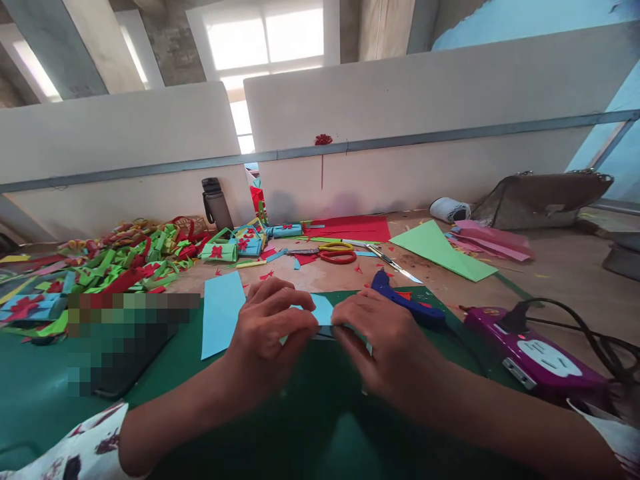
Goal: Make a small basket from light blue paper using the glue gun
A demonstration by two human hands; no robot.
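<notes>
Between my two hands is a small piece of light blue paper point(323, 307), its near edge raised just above the green mat point(320, 393). My left hand point(275, 320) pinches the left part of that edge between thumb and fingers. On the right, my right hand point(377, 330) grips the same edge, its fingertips close to those of the left. Both hands cover much of the paper. A larger light blue sheet point(220, 317) lies flat beside my left hand. Just beyond my right hand rests a blue glue gun point(407, 303).
Scissors with red and yellow handles point(337, 253), a cutter knife point(393, 262) and a green sheet point(443, 252) lie further back. Green and red paper strips point(145, 260) are heaped left, near a dark bottle point(217, 203). A purple power strip point(535, 357) with cables sits right.
</notes>
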